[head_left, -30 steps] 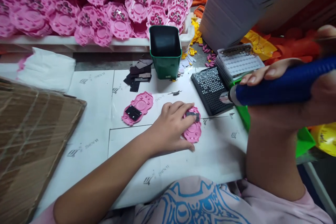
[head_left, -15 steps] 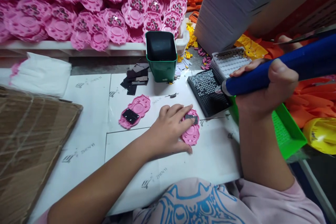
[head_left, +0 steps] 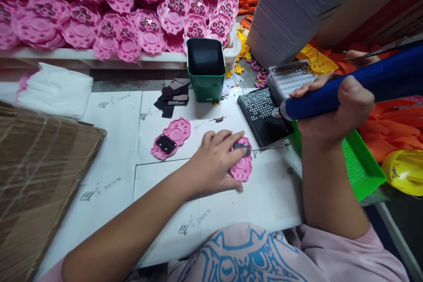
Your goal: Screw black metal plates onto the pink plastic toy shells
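Observation:
My left hand (head_left: 220, 161) rests on a pink plastic piece (head_left: 241, 169) on the white table, its fingers holding the piece and a dark plate on it. My right hand (head_left: 343, 108) is wrapped round a blue electric screwdriver (head_left: 313, 99). The screwdriver's metal tip is over the black tray of screws (head_left: 264, 116). Left of my left hand lies a second pink piece (head_left: 178, 130) with a black plate (head_left: 165, 144) on it. Small metal parts (head_left: 218, 119) lie between the second piece and the screw tray.
A green bin (head_left: 208, 83) stands behind, beside black plates (head_left: 172, 97). Pink pieces fill a white crate (head_left: 158, 59) at the back. A cardboard box (head_left: 42, 176) is at left, a bright green tray (head_left: 363, 167) at right, and a tall white stack (head_left: 284, 13) behind the screws.
The view has shifted slightly. My left hand stays on the pink piece, and my right hand still holds the screwdriver over the screw tray.

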Demonstrator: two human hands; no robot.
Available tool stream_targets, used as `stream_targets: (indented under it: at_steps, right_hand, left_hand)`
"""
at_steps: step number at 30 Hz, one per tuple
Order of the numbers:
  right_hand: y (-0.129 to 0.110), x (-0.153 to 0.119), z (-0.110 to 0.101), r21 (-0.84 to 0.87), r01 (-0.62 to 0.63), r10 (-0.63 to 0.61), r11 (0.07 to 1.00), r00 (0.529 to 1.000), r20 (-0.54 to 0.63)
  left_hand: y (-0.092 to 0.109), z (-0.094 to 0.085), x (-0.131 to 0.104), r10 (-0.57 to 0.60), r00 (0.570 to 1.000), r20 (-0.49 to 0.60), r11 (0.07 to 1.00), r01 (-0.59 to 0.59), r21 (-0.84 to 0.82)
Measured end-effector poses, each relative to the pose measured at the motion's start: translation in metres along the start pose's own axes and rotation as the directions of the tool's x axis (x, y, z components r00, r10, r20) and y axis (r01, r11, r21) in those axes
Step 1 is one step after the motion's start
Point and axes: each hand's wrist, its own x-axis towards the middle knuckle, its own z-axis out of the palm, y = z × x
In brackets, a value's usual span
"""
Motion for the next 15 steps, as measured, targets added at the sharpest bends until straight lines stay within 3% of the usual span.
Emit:
stream_targets:
  at_steps: [3,8,12,15]
  right_hand:
    - [-0.002,0.0,0.003,0.093,0.195,-0.187,0.976,0.979,-0.085]
    - [-0.014,-0.001,-0.006,0.147,0.255,-0.251,0.956,0.967,-0.045]
    - [-0.032,-0.013,-0.014,0.196,0.087,-0.115,0.977,0.984,0.136]
    - [-0.042,-0.026,-0.012,0.205,-0.122,0.043,0.971,0.933,0.356]
  left_hand:
    - [0.0,-0.001,0.001,-0.003,1.0,0.001,1.0,0.003,0.009]
    - [0.001,-0.002,0.002,-0.014,1.0,0.011,1.0,0.014,0.012]
    - [0.001,-0.001,0.001,-0.007,1.0,0.015,1.0,0.007,0.012]
    - [0.001,0.0,0.001,0.008,1.0,0.007,1.0,-0.008,0.022]
